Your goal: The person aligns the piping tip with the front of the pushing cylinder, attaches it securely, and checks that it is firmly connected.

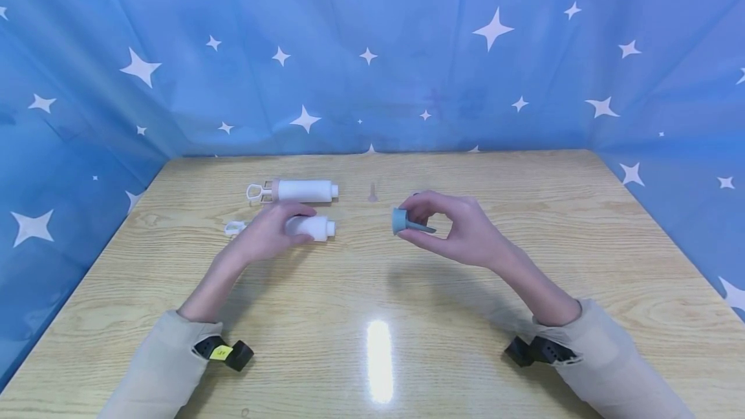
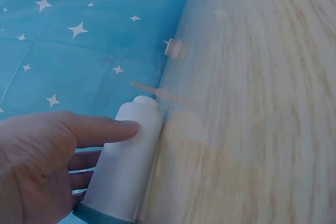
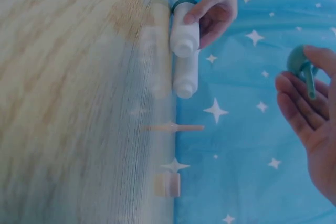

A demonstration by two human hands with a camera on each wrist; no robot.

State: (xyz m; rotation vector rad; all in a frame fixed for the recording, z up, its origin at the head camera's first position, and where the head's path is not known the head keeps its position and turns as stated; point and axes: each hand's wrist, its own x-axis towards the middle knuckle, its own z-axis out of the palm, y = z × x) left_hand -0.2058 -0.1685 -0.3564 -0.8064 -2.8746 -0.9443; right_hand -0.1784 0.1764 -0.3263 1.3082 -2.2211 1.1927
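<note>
My left hand (image 1: 270, 231) grips a white plunger syringe (image 1: 314, 227) round its barrel, thumb on the near side. A teal collar (image 2: 105, 217) rings its rear end, and a short white tip points right. It lies at the tabletop, its loop handle (image 1: 235, 228) poking out left of the hand. Held above the table, a teal nozzle (image 1: 399, 220) with a thin spout is pinched between thumb and fingers of my right hand (image 1: 460, 228); the spout points back toward the palm. Behind the left hand lies a second white syringe (image 1: 305, 191) with a pinkish collar.
A small pale pinkish nozzle (image 1: 372, 194) stands on the wooden table (image 1: 326, 328) between the hands, spout up. Beyond it is a short pinkish ring-shaped piece (image 3: 169, 184), largely hidden by the right hand in the head view. A blue star-patterned curtain (image 1: 372, 83) borders the table's back and sides.
</note>
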